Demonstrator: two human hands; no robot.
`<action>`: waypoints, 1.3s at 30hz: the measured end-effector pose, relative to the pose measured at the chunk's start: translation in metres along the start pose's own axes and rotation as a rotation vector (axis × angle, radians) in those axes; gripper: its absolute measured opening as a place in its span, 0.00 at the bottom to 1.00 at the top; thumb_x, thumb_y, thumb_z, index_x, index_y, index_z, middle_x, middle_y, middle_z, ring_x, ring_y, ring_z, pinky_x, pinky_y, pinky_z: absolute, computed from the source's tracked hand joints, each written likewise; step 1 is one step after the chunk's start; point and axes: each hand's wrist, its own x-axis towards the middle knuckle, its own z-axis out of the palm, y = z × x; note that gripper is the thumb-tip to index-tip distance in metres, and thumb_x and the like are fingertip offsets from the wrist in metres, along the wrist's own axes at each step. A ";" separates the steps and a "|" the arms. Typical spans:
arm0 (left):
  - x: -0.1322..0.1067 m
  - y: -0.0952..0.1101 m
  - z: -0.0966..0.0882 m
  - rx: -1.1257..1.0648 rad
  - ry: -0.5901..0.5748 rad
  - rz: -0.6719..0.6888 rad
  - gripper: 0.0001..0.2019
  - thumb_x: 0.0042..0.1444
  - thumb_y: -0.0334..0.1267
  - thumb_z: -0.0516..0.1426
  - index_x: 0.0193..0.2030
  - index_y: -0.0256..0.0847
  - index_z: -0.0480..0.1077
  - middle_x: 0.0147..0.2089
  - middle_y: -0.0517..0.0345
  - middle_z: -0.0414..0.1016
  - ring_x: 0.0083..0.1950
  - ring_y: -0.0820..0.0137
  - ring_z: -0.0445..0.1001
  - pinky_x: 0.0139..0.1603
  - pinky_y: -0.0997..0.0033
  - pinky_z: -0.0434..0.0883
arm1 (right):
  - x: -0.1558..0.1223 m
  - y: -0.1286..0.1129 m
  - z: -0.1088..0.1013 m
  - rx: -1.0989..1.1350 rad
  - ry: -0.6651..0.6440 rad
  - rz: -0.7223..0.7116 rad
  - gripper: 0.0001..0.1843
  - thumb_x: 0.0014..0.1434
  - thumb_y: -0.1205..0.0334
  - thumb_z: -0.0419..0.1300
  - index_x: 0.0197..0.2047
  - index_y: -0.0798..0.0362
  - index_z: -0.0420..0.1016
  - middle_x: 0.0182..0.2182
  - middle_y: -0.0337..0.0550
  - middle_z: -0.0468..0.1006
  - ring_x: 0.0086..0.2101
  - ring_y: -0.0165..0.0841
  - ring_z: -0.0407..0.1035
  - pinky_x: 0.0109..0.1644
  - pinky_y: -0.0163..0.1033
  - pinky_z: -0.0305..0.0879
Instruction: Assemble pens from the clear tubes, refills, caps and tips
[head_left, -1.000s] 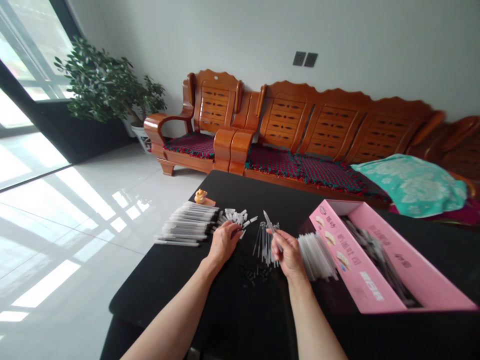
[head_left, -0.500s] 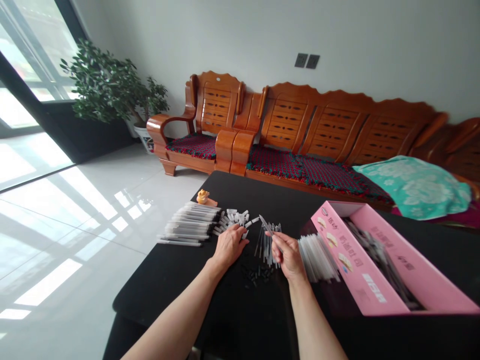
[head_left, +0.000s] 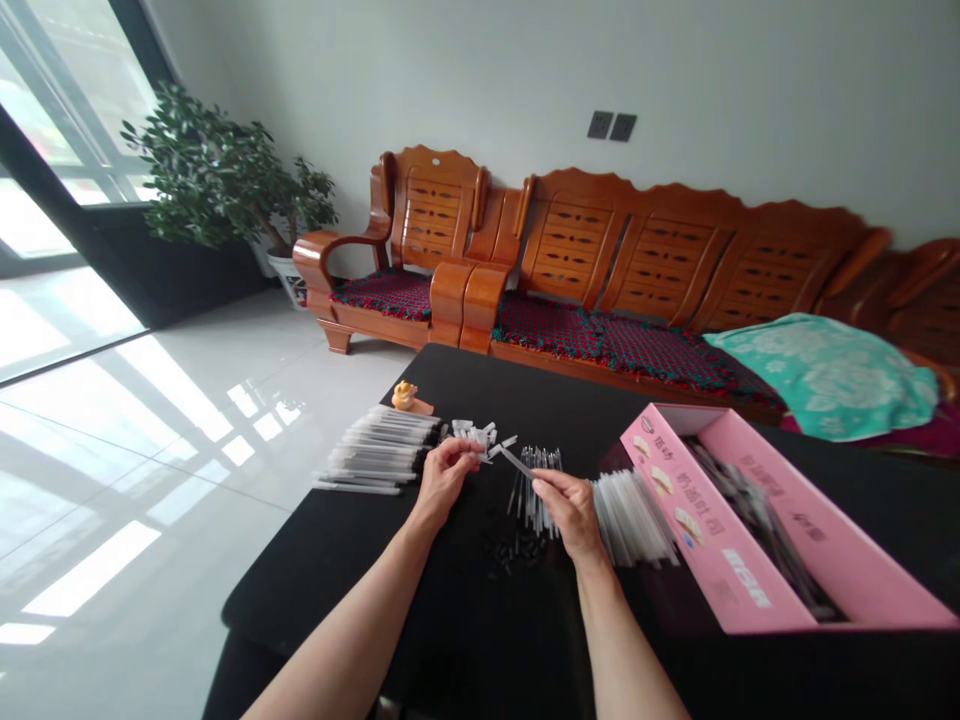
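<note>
My right hand (head_left: 566,508) pinches a thin pen barrel (head_left: 516,462) that points up and left toward my left hand (head_left: 444,474). The left hand is lifted off the black table (head_left: 465,610), fingers pinched on a small white cap (head_left: 480,458) near the barrel's tip. Beneath the hands lie loose white caps (head_left: 474,433), a bunch of thin refills (head_left: 536,480) and small black tips (head_left: 514,548). A row of assembled pens (head_left: 375,455) lies left of my left hand. Clear barrels (head_left: 634,515) are piled right of my right hand.
An open pink box (head_left: 750,540) with dark pen parts stands at the right. A small orange figure (head_left: 406,396) sits at the table's far edge. Behind are a wooden sofa set (head_left: 600,260), a teal cloth (head_left: 825,375) and a potted plant (head_left: 217,175).
My left hand rose from the cap pile with a cap pinched in it. My right hand tilted the barrel down and left toward it.
</note>
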 end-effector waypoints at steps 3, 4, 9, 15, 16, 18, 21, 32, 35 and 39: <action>0.001 0.000 0.003 -0.133 0.002 -0.036 0.11 0.52 0.39 0.59 0.38 0.35 0.77 0.29 0.57 0.74 0.31 0.73 0.70 0.36 0.74 0.67 | -0.002 -0.005 0.001 -0.149 -0.022 -0.072 0.13 0.52 0.55 0.64 0.37 0.53 0.84 0.20 0.39 0.75 0.20 0.29 0.63 0.21 0.33 0.56; 0.001 0.001 0.004 -0.154 0.005 -0.047 0.11 0.52 0.39 0.59 0.38 0.34 0.77 0.29 0.57 0.74 0.31 0.73 0.69 0.36 0.75 0.66 | -0.002 -0.006 0.001 -0.177 -0.028 -0.085 0.12 0.52 0.56 0.64 0.36 0.53 0.84 0.21 0.39 0.76 0.21 0.30 0.64 0.22 0.33 0.57; 0.001 0.001 0.005 -0.145 0.007 -0.043 0.11 0.50 0.40 0.60 0.37 0.35 0.77 0.30 0.56 0.75 0.31 0.72 0.69 0.36 0.74 0.66 | -0.003 -0.004 0.002 -0.199 -0.066 -0.083 0.13 0.53 0.56 0.63 0.38 0.53 0.84 0.20 0.38 0.75 0.20 0.29 0.63 0.22 0.33 0.55; 0.001 -0.004 0.004 -0.048 -0.013 0.029 0.10 0.52 0.39 0.60 0.37 0.36 0.78 0.33 0.55 0.76 0.32 0.72 0.70 0.36 0.74 0.66 | -0.002 -0.003 0.001 -0.203 -0.074 -0.086 0.13 0.53 0.56 0.63 0.38 0.53 0.84 0.19 0.38 0.74 0.19 0.28 0.61 0.22 0.33 0.53; 0.001 -0.004 0.004 -0.037 -0.014 0.033 0.10 0.52 0.39 0.59 0.37 0.37 0.78 0.33 0.55 0.76 0.32 0.72 0.70 0.36 0.75 0.66 | -0.002 -0.003 0.002 -0.201 -0.077 -0.084 0.13 0.53 0.57 0.62 0.38 0.53 0.84 0.19 0.38 0.74 0.19 0.28 0.60 0.22 0.33 0.53; 0.000 -0.005 0.005 -0.030 -0.022 0.027 0.09 0.52 0.39 0.60 0.37 0.37 0.78 0.34 0.56 0.76 0.32 0.72 0.70 0.36 0.75 0.66 | -0.002 -0.003 0.002 -0.197 -0.083 -0.075 0.13 0.53 0.57 0.62 0.39 0.53 0.84 0.18 0.37 0.73 0.19 0.28 0.60 0.22 0.33 0.52; -0.002 -0.003 0.007 -0.060 -0.059 -0.010 0.10 0.51 0.40 0.61 0.36 0.36 0.77 0.34 0.55 0.76 0.33 0.71 0.71 0.36 0.75 0.67 | -0.002 -0.003 0.003 -0.192 -0.083 -0.070 0.14 0.53 0.57 0.62 0.39 0.53 0.84 0.18 0.37 0.73 0.18 0.28 0.59 0.21 0.33 0.51; -0.002 -0.007 0.014 -0.420 -0.088 -0.220 0.17 0.48 0.46 0.66 0.39 0.33 0.77 0.29 0.57 0.74 0.28 0.77 0.70 0.34 0.75 0.69 | -0.003 -0.004 0.006 -0.205 -0.087 -0.109 0.12 0.55 0.56 0.62 0.38 0.51 0.83 0.24 0.40 0.78 0.22 0.31 0.65 0.24 0.34 0.58; -0.003 -0.007 0.013 -0.358 -0.093 -0.248 0.19 0.47 0.48 0.66 0.37 0.32 0.77 0.28 0.56 0.73 0.26 0.77 0.69 0.30 0.76 0.68 | -0.003 -0.005 0.008 -0.226 -0.075 -0.132 0.12 0.56 0.56 0.62 0.39 0.51 0.83 0.27 0.41 0.80 0.25 0.33 0.68 0.27 0.35 0.60; -0.002 -0.007 0.012 -0.309 -0.109 -0.259 0.20 0.46 0.50 0.66 0.36 0.32 0.76 0.27 0.57 0.71 0.24 0.78 0.67 0.23 0.80 0.63 | -0.004 -0.010 0.010 -0.278 -0.080 -0.156 0.12 0.56 0.55 0.62 0.38 0.51 0.82 0.22 0.38 0.75 0.22 0.30 0.64 0.24 0.34 0.56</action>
